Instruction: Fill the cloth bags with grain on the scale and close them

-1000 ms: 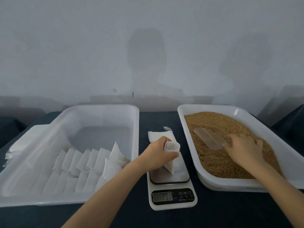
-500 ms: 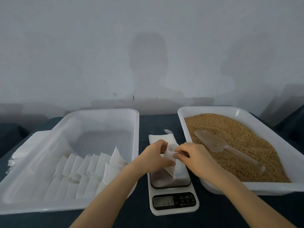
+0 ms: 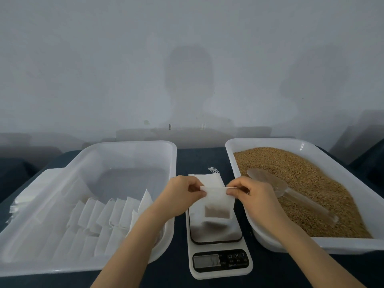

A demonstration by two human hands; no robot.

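The left grip (image 3: 178,196) and the right grip (image 3: 255,196) each pinch one top corner of one cloth bag (image 3: 218,202), thumb against fingers. The bag hangs over the one scale (image 3: 218,265), with dark grain low inside it. One flat bag (image 3: 209,178) lies behind on the counter (image 3: 199,159). There are two tubs. The left tub (image 3: 133,146) holds rows of bags, too packed to count. The right tub (image 3: 270,140) holds grain (image 3: 301,179) and one clear scoop (image 3: 270,181).
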